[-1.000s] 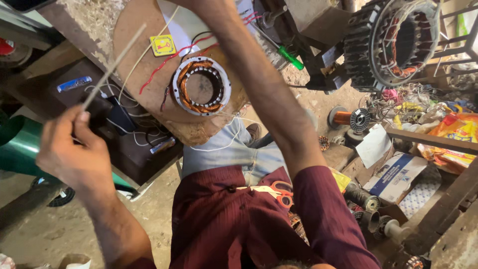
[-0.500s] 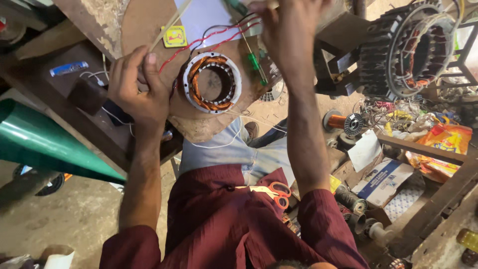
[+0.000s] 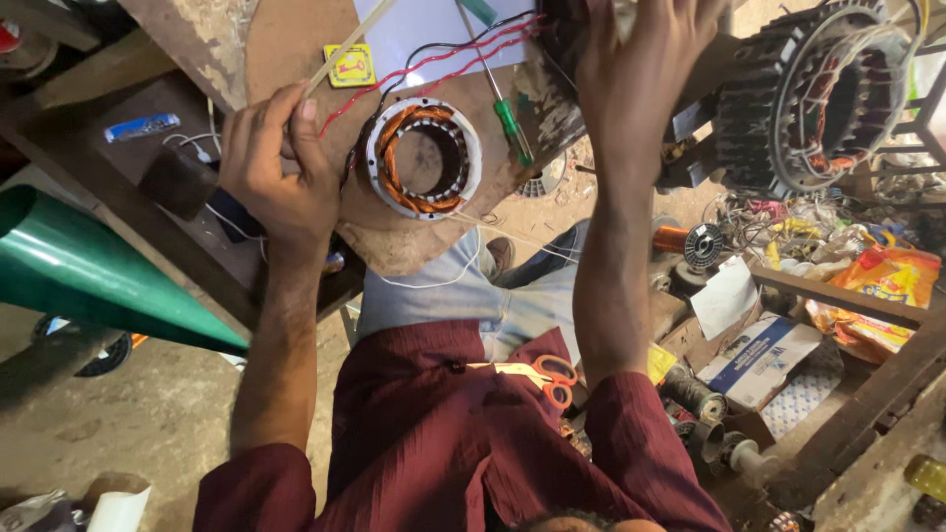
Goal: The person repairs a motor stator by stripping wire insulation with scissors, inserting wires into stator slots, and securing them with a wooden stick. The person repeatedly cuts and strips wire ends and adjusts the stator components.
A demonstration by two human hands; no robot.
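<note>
I observe my left hand (image 3: 276, 177) closed in a pinch around a thin pale strip (image 3: 345, 49), thumb and fingers pressed on its lower end; the strip runs up and to the right across the board. I judge it light, stiff along its length yet easily snapped or bent, so the hold belongs low down, near where the fingers already sit.

My right hand (image 3: 645, 59) is raised at the top of the view, fingers spread and curved toward a dark object that is cut off by the frame edge; I cannot tell whether it grips anything.

Between the hands lies a small stator (image 3: 424, 158) with copper windings, flat on a worn wooden board (image 3: 296, 59). I judge it heavy for its size, rigid at the metal rim, with delicate wire inside; take it by the outer ring only.

A green-handled screwdriver (image 3: 510, 123) lies just beside the stator, red and black leads (image 3: 434, 64) trailing above.

The room is cluttered: a larger stator (image 3: 808, 99) to the right, orange scissors (image 3: 537, 374) on my lap, a green cone (image 3: 99, 276) to the left.
</note>
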